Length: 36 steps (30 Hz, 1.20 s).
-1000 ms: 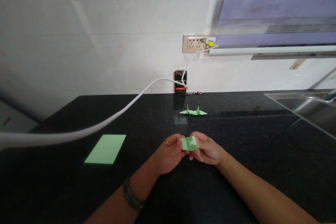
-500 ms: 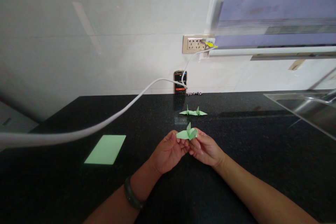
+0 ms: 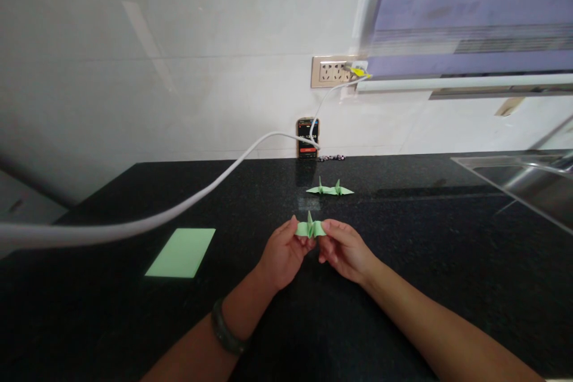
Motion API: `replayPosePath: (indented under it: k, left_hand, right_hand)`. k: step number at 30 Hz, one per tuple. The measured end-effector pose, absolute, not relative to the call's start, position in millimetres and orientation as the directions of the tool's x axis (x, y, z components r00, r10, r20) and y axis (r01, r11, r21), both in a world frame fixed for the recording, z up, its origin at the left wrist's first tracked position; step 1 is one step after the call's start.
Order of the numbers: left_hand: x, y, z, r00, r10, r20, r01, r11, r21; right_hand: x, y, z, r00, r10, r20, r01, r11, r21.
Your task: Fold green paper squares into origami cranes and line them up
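A pale green paper crane is held up between my two hands, its pointed middle part upright. My left hand pinches one wing between thumb and fingers. The other wing is in the pinch of my right hand. Just beyond, two finished-looking green paper cranes stand side by side on the black countertop. To the left lies a flat stack or sheet of green paper. Some fingertips are hidden behind the held crane.
A phone showing a timer leans on the wall, a beaded strand beside it. A white cable crosses the view from the left near the camera to the wall socket. A metal sink is at the right.
The crane has turned so its upright point is centred, with the wings spread to both sides. My right hand has shifted its hold onto the right wing, and both hands are slightly farther apart.
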State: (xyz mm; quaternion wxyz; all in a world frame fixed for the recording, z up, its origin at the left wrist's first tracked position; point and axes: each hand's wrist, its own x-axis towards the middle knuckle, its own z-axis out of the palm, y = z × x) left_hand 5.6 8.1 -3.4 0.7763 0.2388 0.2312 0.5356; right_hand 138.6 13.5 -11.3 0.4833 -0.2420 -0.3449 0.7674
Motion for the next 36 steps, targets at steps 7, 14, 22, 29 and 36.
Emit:
replayPosePath:
  k: [7,14,22,29,36]
  left_hand:
    - [3,9,-1,0.417,0.904,-0.094,-0.789,0.412,0.456]
    - [3,12,-3,0.396,0.910,-0.119,-0.806,0.407,0.430]
    - [-4,15,-1,0.435,0.859,-0.270,-0.724,0.512,0.462]
    - [-12,18,-8,0.487,0.741,-0.462,-0.469,0.668,0.577]
    - [-15,20,-6,0.531,0.698,-0.480,-0.412,0.708,0.574]
  right_hand:
    - [146,17,-12,-0.481,0.877,-0.006,-0.694,-0.385,-0.608]
    - [146,21,-14,-0.428,0.902,-0.052,-0.703,-0.368,-0.609]
    - [162,39,-12,-0.157,0.988,-0.012,-0.495,-0.089,-0.864]
    - [166,33,-13,-0.418,0.905,0.078,-0.231,-0.023,-0.973]
    - [165,29,-13,-0.557,0.823,0.113,-0.216,-0.012,-0.976]
